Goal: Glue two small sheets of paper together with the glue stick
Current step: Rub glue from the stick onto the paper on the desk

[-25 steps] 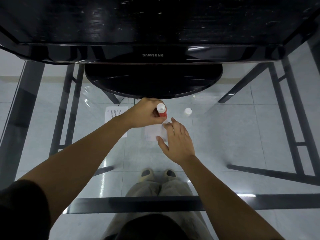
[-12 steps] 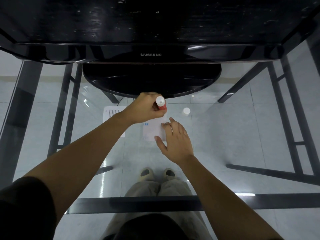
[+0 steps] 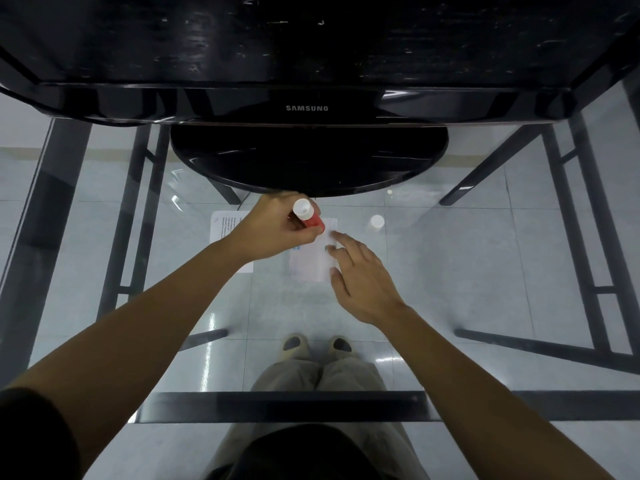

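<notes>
On the glass table lies a small white sheet (image 3: 310, 263) with faint blue print. My left hand (image 3: 277, 225) is closed around a red glue stick (image 3: 310, 218) with a white end, tilted over the sheet's far edge. My right hand (image 3: 360, 275) lies flat with fingers spread, its fingertips pressing on the sheet's right side. A second printed sheet (image 3: 225, 225) lies to the left, partly hidden under my left wrist. The glue stick's white cap (image 3: 376, 221) stands on the glass to the right.
A black Samsung monitor (image 3: 306, 108) with a round base (image 3: 308, 161) stands just behind the sheets. The glass tabletop (image 3: 467, 271) shows the black frame bars, the floor tiles and my legs and shoes below. The table's near edge (image 3: 284, 407) runs across the bottom.
The glue stick in my left hand has slid a little away from me along the sheet. My right hand keeps pressing the paper, almost unmoved.
</notes>
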{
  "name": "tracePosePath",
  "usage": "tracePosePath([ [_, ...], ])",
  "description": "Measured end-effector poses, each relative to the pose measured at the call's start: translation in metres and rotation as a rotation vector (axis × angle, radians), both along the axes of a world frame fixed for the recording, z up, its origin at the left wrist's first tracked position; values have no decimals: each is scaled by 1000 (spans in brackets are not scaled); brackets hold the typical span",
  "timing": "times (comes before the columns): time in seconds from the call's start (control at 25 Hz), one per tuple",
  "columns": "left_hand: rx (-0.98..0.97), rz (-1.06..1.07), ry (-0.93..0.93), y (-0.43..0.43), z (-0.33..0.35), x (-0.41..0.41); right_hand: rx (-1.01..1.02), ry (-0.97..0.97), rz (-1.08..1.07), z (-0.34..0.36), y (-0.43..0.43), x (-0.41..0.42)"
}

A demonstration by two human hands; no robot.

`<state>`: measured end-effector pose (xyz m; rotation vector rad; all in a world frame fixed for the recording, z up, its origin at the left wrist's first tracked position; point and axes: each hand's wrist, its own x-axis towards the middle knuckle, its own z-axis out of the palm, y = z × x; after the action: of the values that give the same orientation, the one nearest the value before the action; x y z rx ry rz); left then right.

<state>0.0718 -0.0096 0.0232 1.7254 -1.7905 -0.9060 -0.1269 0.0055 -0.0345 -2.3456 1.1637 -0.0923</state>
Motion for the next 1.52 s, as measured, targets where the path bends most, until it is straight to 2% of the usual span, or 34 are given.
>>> tracePosePath([
  [0.12,44,-85,14,19,-2,0,26,66,110,4,-9,-9],
  [0.48,115,-281,-72,29,-7,-4,90,82,117,11,-17,-13],
  [0.68,13,-109,-88,19,-5,3,30,100,130,10,-19,-14],
  [0.88,79,-272,-84,31,-7,-7,76,83,108,8,-20,-14],
  [1.04,18,-132,-53,22,-6,-4,73,70,113,7,-20,-14],
  [1.2,65,-293,-80,27,-5,-14,92,63,104,7,-20,-15],
  [1.36,21,-157,-65,20,-6,-8,84,45,106,7,-20,-15],
  [1.52,56,-266,-93,23,-6,-14,91,35,109,6,-22,-15],
])
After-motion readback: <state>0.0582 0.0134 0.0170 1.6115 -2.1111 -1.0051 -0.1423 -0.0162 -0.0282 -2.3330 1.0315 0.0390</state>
